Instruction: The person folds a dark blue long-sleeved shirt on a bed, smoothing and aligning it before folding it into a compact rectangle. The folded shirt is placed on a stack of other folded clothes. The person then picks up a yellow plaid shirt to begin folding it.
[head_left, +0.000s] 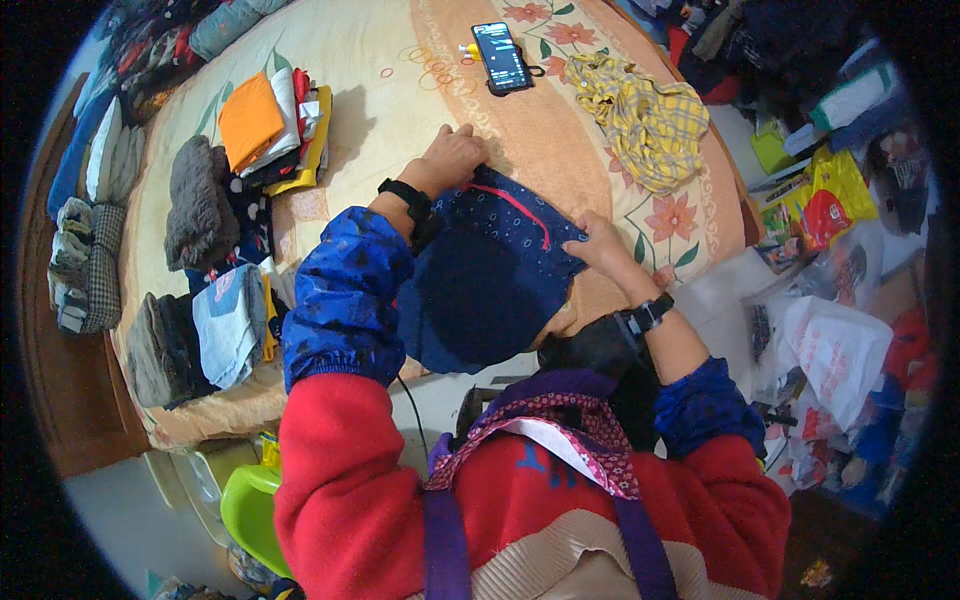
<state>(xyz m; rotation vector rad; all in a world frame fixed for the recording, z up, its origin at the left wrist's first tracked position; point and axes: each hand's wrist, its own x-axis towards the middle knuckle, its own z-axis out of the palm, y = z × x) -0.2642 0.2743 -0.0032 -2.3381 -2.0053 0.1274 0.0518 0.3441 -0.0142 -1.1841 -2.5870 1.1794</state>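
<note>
A dark blue garment (480, 285) with small pale printed shapes and a red trim line lies spread before me, partly over the near edge of the bed. My left hand (454, 156) grips its far left corner with curled fingers. On the right, my right hand (602, 244) pinches another corner between thumb and fingers. My left forearm hides part of the garment's left side, and a dark shadow covers its middle. Right of it lies a crumpled yellow plaid cloth (645, 120), apart from both hands.
Beyond my hands a lit smartphone (501, 60) lies on the floral bedspread (360, 45). Folded clothes (253, 124) are stacked at the left, with a grey fuzzy garment (199, 206) and folded jeans (231, 322) nearer. A green plastic chair (251, 510) stands lower left; plastic bags (832, 352) crowd the right.
</note>
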